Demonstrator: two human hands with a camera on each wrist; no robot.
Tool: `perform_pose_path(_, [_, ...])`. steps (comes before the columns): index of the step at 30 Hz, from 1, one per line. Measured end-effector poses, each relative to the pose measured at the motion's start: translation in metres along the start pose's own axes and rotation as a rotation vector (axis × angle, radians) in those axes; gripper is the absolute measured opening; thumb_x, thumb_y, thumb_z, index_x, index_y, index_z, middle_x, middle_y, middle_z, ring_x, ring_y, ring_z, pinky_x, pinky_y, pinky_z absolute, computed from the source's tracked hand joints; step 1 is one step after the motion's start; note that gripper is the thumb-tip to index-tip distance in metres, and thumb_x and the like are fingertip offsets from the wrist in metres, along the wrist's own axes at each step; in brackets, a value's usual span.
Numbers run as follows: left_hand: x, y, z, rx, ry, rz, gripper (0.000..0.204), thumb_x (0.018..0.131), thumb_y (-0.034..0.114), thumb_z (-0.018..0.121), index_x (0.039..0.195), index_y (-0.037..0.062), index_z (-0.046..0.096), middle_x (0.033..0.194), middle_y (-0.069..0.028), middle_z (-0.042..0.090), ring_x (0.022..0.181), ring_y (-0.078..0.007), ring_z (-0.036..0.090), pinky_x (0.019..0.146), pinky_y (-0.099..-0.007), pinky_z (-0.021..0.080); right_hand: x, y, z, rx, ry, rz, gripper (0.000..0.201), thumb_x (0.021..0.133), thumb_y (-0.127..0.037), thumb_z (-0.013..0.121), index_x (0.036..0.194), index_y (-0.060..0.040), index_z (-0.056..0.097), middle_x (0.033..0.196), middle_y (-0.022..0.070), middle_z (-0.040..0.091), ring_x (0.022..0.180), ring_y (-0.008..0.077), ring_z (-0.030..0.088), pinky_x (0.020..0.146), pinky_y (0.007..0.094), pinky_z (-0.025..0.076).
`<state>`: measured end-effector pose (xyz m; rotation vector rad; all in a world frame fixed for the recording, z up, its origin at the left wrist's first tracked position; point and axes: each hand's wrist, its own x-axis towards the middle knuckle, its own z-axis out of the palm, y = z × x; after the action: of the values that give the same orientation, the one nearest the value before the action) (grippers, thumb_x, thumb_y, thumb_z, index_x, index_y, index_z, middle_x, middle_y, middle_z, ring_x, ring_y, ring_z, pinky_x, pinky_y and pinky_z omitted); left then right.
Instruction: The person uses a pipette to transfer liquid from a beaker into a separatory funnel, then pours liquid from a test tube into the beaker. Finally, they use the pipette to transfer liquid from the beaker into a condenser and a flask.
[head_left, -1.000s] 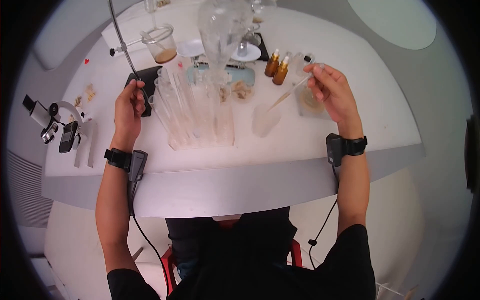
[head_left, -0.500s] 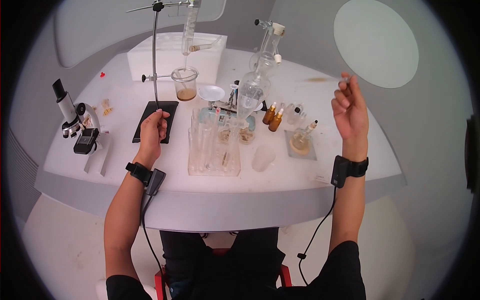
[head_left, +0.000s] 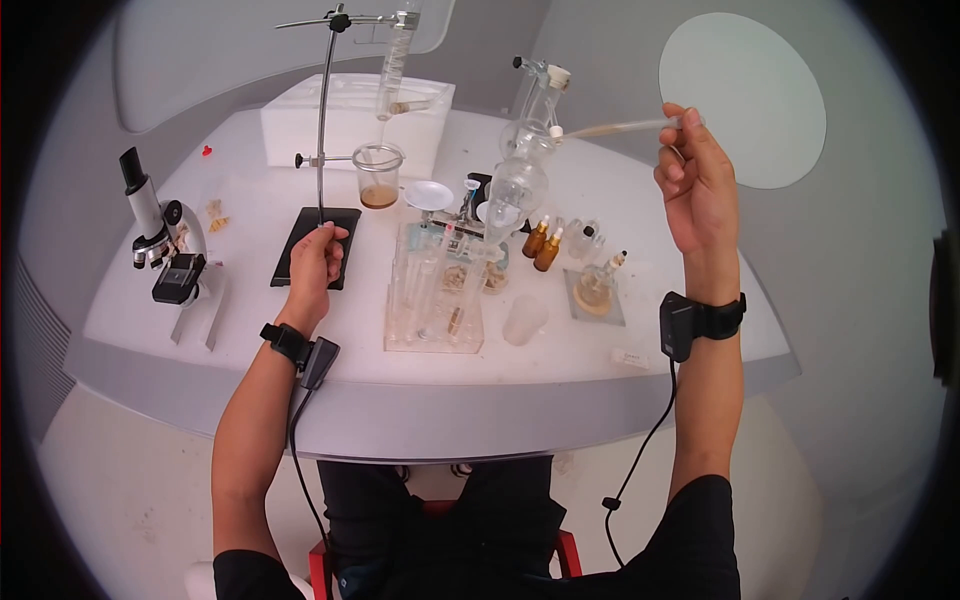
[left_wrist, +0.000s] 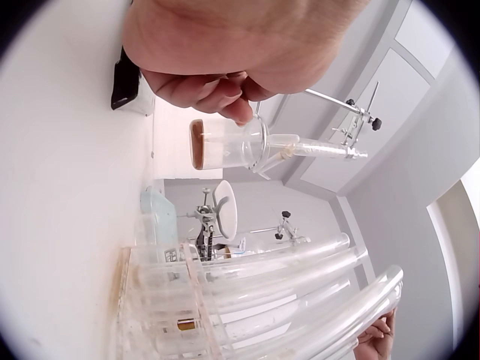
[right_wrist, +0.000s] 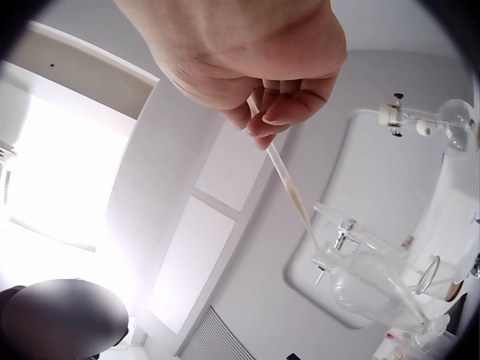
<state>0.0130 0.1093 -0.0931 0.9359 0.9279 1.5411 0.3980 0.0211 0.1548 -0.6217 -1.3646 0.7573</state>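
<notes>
My right hand [head_left: 700,190] is raised over the right side of the table and pinches a thin, clear pipette [head_left: 625,128] near its upper end. Brownish liquid shows inside it. In the right wrist view the pipette [right_wrist: 289,184] slants down, its tip overlapping the mouth of a pear-shaped glass funnel [right_wrist: 367,289]. My left hand [head_left: 318,262] grips the metal stand's rod [head_left: 323,130] low down, just over its black base [head_left: 290,245]. In the left wrist view the left fingers [left_wrist: 202,94] are curled, with the ring-held beaker [left_wrist: 225,142] beyond them.
A rack of tall test tubes [head_left: 405,300] stands in front, beside a clear cup [head_left: 525,320]. Behind are a balance pan [head_left: 430,195], brown dropper bottles [head_left: 546,250] and a beaker [head_left: 380,190] of brown liquid. A small flask [head_left: 595,290] sits right, a microscope [head_left: 165,240] left.
My right hand has lifted the pipette from over the clear cup, up and away, and turned it nearly level. The head view has tilted upward. My left hand stays at the rod.
</notes>
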Motion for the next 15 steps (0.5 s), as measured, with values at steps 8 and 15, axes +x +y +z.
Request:
perform_pose_path(8, [-0.0003, -0.0004, 0.0004, -0.010, -0.004, -0.004, 0.026, 0.102, 0.029, 0.055, 0.091, 0.0086, 0.066, 0.065, 0.0058, 0.051, 0.050, -0.0029, 0.037, 0.044, -0.0200, 0.028, -0.0007, -0.0025, 0.0038, -0.045, -0.010, -0.037, 0.035, 0.100, -0.031, 0.063, 0.115, -0.0002, 0.066, 0.083, 0.0022, 0.067, 0.058, 0.0033, 0.049, 0.051, 0.0166, 0.036])
perform_pose_path(15, [-0.0008, -0.0002, 0.0006, -0.002, -0.001, -0.002, 0.026, 0.102, 0.030, 0.055, 0.091, 0.0089, 0.067, 0.065, 0.0059, 0.051, 0.050, -0.0031, 0.038, 0.044, -0.0201, 0.029, -0.0017, -0.0060, 0.0091, -0.088, -0.004, -0.044, 0.034, 0.100, -0.030, 0.064, 0.115, 0.0001, 0.067, 0.083, 0.0024, 0.068, 0.058, 0.0036, 0.049, 0.052, 0.0176, 0.036])
